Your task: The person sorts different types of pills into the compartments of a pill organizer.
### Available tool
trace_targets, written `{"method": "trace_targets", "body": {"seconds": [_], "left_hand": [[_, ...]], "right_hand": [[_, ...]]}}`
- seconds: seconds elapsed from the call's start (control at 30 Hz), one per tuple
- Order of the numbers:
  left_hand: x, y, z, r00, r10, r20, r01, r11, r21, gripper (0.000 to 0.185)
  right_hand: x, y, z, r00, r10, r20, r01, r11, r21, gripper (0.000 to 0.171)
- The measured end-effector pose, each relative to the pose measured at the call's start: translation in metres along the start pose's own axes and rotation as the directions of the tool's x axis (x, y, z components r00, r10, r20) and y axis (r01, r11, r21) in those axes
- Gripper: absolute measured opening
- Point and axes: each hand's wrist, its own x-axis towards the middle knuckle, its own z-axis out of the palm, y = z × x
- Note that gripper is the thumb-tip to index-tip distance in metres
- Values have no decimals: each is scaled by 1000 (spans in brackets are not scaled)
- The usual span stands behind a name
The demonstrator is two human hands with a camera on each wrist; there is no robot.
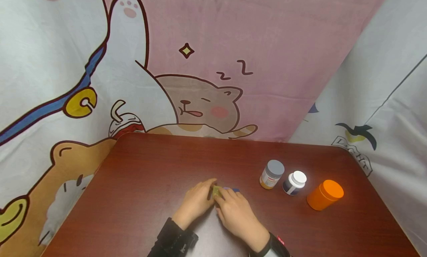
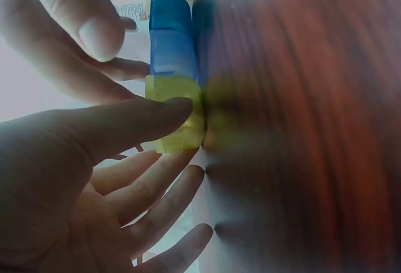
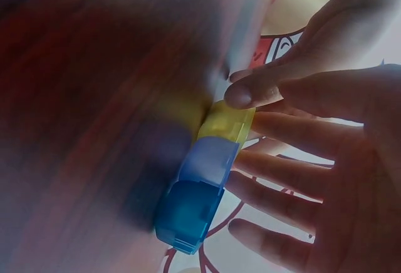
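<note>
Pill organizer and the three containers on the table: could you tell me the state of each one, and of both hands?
Pill organizer: lies on the table, lids closed, held at its yellow end.
Left hand: thumb presses the yellow compartment.
Right hand: fingers hold the organizer.
Grey-lidded jar: upright, lid on.
White-capped bottle: upright, capped.
Orange container: upright, closed.

pill box [image 3: 203, 173]: translucent glossy plastic | table [image 1: 150, 175]: polished wood-grain | backdrop [image 1: 267, 64]: soft cloth
</note>
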Motion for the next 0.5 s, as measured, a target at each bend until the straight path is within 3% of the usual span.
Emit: {"method": "trace_targets", "body": {"seconds": [0.5], "left_hand": [[-2, 1, 0, 1000, -1, 0, 1, 1000, 3, 58]], "right_hand": [[1, -5, 2, 1000, -12, -13, 11, 997, -73, 36]]}}
